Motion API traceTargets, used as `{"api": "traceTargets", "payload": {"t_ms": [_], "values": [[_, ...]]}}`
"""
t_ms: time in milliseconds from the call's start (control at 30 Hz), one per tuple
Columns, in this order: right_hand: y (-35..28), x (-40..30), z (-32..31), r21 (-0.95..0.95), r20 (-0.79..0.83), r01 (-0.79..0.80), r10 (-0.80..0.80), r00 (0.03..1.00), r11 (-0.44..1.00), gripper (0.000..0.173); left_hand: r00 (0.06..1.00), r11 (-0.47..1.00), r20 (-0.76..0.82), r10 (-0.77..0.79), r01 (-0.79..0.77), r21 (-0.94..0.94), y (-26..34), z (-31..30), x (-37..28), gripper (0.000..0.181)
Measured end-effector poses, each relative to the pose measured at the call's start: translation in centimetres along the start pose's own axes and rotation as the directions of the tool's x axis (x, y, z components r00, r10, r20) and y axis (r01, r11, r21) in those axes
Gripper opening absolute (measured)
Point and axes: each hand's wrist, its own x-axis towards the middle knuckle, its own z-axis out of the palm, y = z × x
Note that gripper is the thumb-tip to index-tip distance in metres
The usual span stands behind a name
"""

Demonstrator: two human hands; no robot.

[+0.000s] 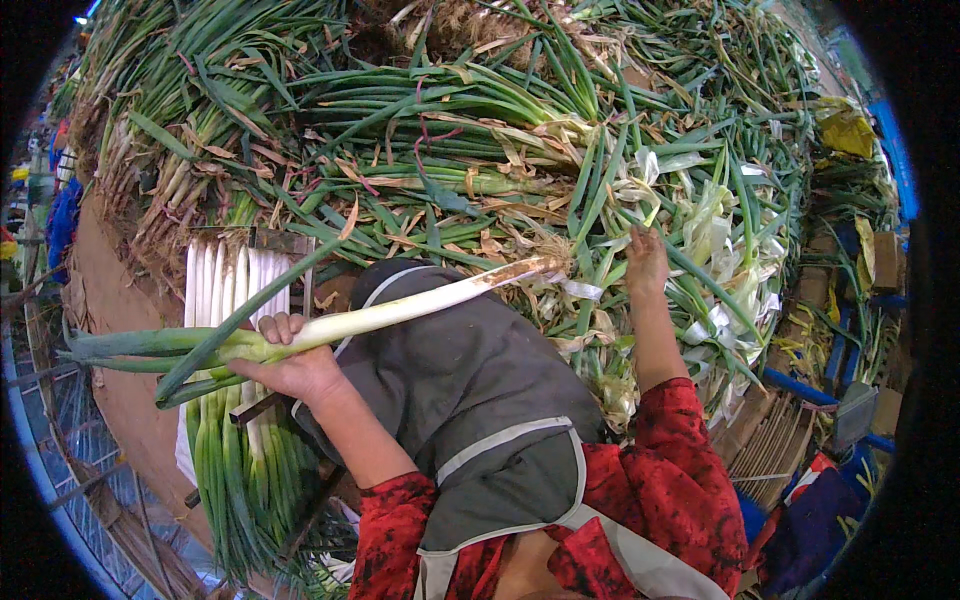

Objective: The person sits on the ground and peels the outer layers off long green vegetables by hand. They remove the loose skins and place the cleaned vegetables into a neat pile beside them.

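My left hand (296, 360) grips a thick green onion (409, 306) where its white stalk turns green. The stalk lies slantwise above my lap, its soil-stained root end up and to the right, its green leaves to the left. My right hand (647, 264) is apart from the stalk, reaching over the peeled leaves and pale skins (709, 232) on the right. Its fingertips meet a leaf there; whether they hold it is hidden. Left of my lap, a row of cleaned green onions (238, 281) stands in a metal frame (281, 240), white ends up the picture, green leaves below.
Untrimmed green onions (442, 112), some tied with pinkish string, are heaped ahead. More with roots (161, 180) lie at upper left. A dark grey apron (465, 375) covers my lap. Flattened cardboard (765, 450) and blue bars (799, 388) stand at right, a wire-mesh structure (82, 450) at left.
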Motion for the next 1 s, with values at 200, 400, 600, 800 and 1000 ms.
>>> {"api": "traceTargets", "payload": {"t_ms": [200,400,600,800,1000], "values": [[0.8,-10.8,7.0,-0.625,0.714,0.726,-0.164,0.68,0.287,0.039,1.0,1.0,-0.02,-0.005,0.005,-0.006,-0.1,0.0,-0.4,0.059],[4.3,-16.1,12.7,-0.533,0.829,0.823,0.319,0.46,0.198,0.029,0.997,0.995,0.029,-0.065,0.067,-0.077,-0.3,1.6,-1.2,0.061],[3.9,-13.4,14.6,-0.668,0.711,0.679,0.528,0.464,0.304,0.031,0.995,0.999,-0.092,-0.033,0.032,-0.009,-0.8,2.8,-2.1,0.069],[1.9,-13.2,11.5,-0.305,0.934,0.779,0.334,0.13,0.548,0.021,0.998,1.0,-0.064,-0.004,0.002,-0.03,0.1,2.7,-1.4,0.066],[1.5,-13.5,11.1,-0.602,0.779,0.717,0.455,0.431,0.352,0.023,0.99,1.0,-0.14,-0.005,0.0,-0.03,-0.3,3.8,-2.1,0.064]]}}
